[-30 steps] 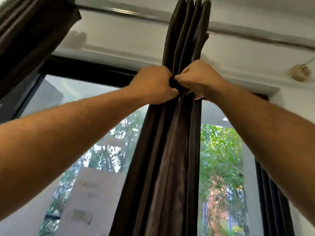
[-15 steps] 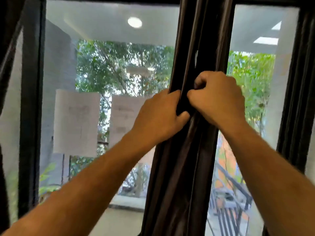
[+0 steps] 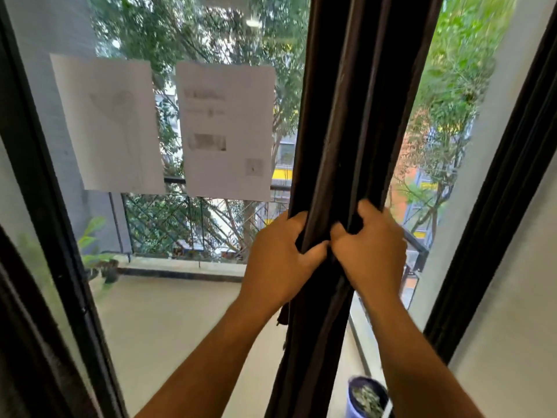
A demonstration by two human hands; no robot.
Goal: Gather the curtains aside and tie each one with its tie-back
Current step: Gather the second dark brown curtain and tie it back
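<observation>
Left hand (image 3: pixel 278 260) and right hand (image 3: pixel 369 254) both clutch the bunched curtain (image 3: pixel 340 131) right of the papers (image 3: pixel 168 128); no tie-back visible, so freeing either hand risks pleats spreading.

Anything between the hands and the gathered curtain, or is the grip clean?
Nothing visible. The left hand and right hand both grip the bunched dark curtain directly, side by side. No tie-back is in view.

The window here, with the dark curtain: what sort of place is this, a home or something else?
Probably an upper-floor flat or office. A dark curtain hangs before a large black-framed window onto a railed balcony with potted plants; street trees lie beyond. Two paper sheets taped to the glass leave it unsure.
</observation>
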